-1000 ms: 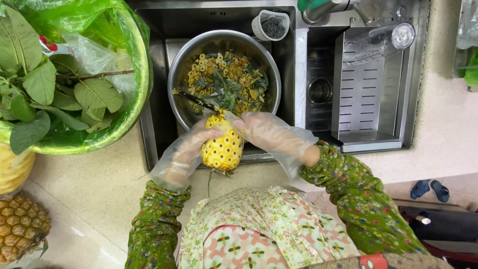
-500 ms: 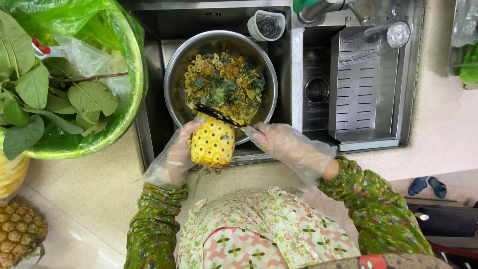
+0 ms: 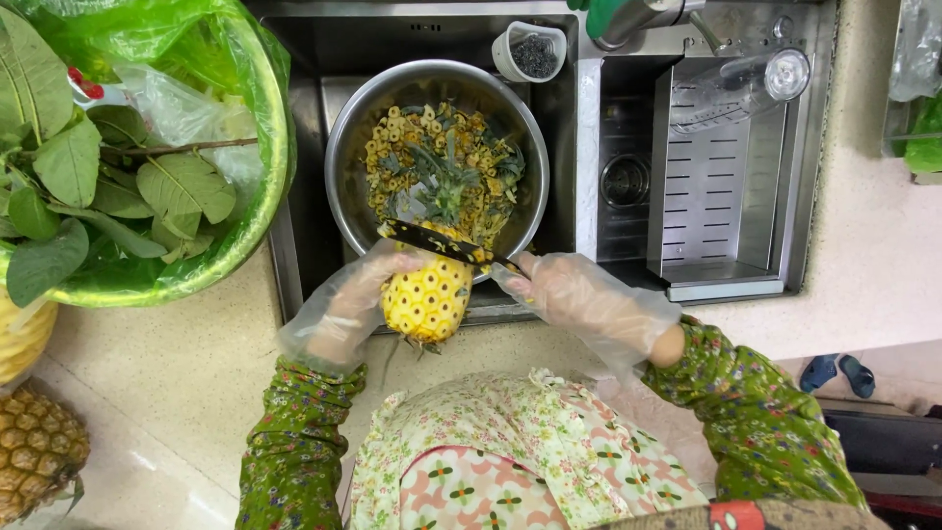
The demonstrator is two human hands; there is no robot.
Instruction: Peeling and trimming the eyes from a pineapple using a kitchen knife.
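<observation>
A peeled yellow pineapple (image 3: 428, 300) is held at the sink's front edge by my left hand (image 3: 351, 302), which wears a clear plastic glove. My right hand (image 3: 571, 296), also gloved, grips a black-bladed knife (image 3: 429, 238) whose blade lies across the top of the pineapple. Just beyond the fruit, a steel bowl (image 3: 345, 157) in the sink holds pineapple peel and crown leaves.
A green-lined basin (image 3: 257, 222) of large leaves sits at the left. An unpeeled pineapple (image 3: 37, 450) lies at the lower left on the counter. A small cup (image 3: 532, 49) and a steel drain tray (image 3: 716, 177) are in the sink's right part.
The pineapple has been turned in my left hand and the knife blade has shifted across its top end, while both hands stayed at the sink's front edge.
</observation>
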